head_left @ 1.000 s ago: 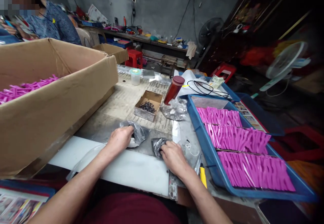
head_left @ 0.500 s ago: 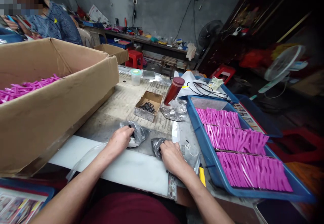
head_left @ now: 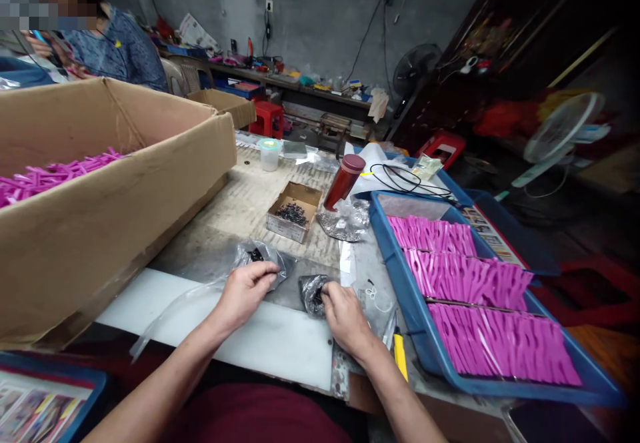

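My left hand (head_left: 246, 296) is in front of a clear plastic bag (head_left: 283, 256) with black pieces (head_left: 257, 255) in it. Its thumb and index finger are pinched together over the bag's near right side; whatever they hold is too small to make out. At the mouth of a second, smaller plastic bag (head_left: 310, 289) of dark contents, my right hand (head_left: 347, 313) has its fingers bent and closed, the tips partly hidden at the bag's edge. Beyond both bags stands a small open cardboard box (head_left: 287, 229) with many tiny dark parts (head_left: 291, 213) inside.
A large cardboard box (head_left: 150, 196) of magenta pieces (head_left: 60, 173) flanks the left. On the right, a blue tray (head_left: 415, 326) holds rows of magenta pieces (head_left: 500, 343). A yellow-handled cutter (head_left: 400, 356), a dark red bottle (head_left: 344, 181) and a lidded tub (head_left: 269, 156) stand around. A co-worker (head_left: 125, 49) sits back left.
My left hand has drawn back from inside the clear bag toward me and slightly right, uncovering the black pieces. My right hand has shifted slightly right at the dark bag's mouth.
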